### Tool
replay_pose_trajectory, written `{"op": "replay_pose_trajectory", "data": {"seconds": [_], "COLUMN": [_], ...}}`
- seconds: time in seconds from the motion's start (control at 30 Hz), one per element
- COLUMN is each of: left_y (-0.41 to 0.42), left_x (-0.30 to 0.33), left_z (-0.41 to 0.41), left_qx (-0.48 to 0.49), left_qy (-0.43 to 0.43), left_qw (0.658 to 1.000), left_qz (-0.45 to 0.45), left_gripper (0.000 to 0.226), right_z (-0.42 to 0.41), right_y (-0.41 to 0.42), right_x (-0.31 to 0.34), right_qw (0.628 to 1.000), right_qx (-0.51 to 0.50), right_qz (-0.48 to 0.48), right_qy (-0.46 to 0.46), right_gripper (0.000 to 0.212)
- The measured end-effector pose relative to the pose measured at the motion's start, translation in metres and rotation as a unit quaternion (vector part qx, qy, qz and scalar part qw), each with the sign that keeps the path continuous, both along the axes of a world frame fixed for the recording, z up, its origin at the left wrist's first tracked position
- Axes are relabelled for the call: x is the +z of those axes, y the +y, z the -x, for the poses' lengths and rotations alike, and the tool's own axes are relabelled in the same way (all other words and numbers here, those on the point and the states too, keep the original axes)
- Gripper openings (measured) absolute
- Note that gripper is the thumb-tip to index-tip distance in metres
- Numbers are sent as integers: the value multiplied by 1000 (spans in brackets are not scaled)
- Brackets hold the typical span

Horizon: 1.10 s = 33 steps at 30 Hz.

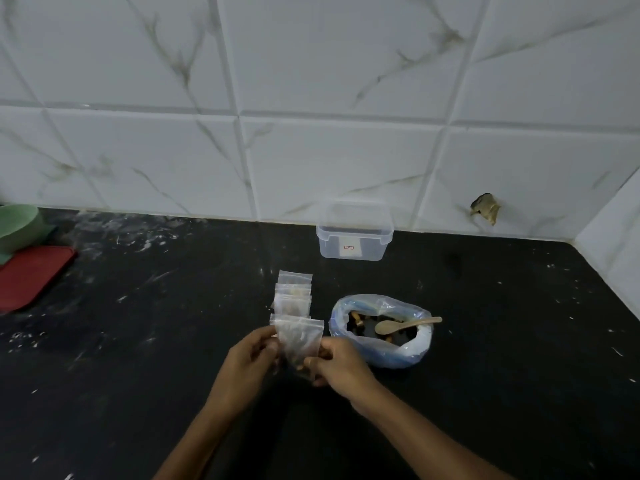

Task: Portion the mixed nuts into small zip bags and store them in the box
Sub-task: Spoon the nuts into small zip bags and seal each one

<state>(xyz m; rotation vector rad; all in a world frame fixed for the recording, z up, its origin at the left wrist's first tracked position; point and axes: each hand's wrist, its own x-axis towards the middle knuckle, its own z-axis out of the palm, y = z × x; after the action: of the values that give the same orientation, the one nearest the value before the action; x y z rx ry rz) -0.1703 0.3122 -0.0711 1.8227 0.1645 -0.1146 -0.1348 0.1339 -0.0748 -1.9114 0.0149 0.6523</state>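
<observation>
Small clear zip bag (300,341) held upright, few nuts at bottom. More zip bags (293,294) overlapping behind it. Open nut bag (381,332), wooden spoon (403,324) inside. Clear lidless box (354,237) at wall.

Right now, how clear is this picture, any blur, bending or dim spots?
Head view: dim and soft overall; wide-angle lens bends the wall tile lines; the zip bag between left hand and right hand looks blurred, contents indistinct; no strong glare.

Black counter (138,341) (white-flecked), red tray (31,275)
</observation>
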Motion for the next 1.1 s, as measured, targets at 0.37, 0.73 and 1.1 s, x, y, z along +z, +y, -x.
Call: {"op": "replay_pose_trajectory", "data": {"seconds": [0.37, 0.73, 1.1], "left_y": [10, -2, -11], "left_x": [-28, -20, -15], "left_z": [17, 17, 17], "left_qx": [38, 23, 16], "left_qy": [50, 77, 68], "left_qw": [996, 989, 978], "left_qz": [-61, -125, -195], "left_gripper": [41, 47, 44], "right_z": [11, 8, 8], "right_y": [39, 45, 50], "right_x": [-32, -45, -43], "right_qw": [994, 981, 970], "right_qx": [-49, -76, -77], "right_qz": [94, 176, 219], "right_qy": [-27, -36, -69], "right_gripper": [14, 12, 30]}}
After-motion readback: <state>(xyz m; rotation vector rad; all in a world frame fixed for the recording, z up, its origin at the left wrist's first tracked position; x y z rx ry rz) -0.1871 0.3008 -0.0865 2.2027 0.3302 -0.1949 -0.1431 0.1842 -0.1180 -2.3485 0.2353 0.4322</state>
